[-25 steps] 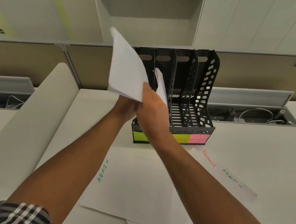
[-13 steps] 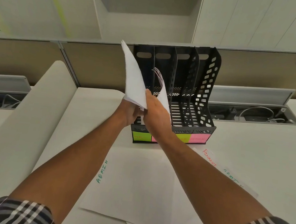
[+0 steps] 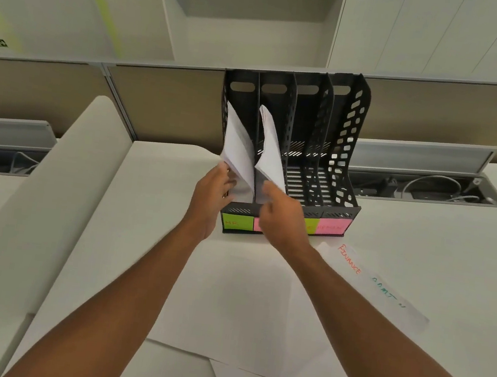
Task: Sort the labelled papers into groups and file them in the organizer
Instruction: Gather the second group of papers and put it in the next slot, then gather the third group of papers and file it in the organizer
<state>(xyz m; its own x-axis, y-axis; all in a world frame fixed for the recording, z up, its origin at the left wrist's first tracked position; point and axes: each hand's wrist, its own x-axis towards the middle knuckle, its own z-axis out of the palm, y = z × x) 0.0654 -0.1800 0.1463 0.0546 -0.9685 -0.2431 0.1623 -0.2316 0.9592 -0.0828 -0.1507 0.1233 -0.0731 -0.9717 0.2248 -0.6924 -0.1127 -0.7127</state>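
Sheaf of papers (image 3: 239, 152), held high a second ago, now stands in black organizer's (image 3: 344, 156) leftmost slot. Left hand (image 3: 212, 190) grips its lower edge. Right hand (image 3: 281, 215), fingers curled, pinches second-slot papers (image 3: 270, 153).

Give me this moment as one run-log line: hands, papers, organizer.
left hand: holds white papers in first slot | right hand: at second-slot sheets | black four-slot plastic organizer: right two slots empty
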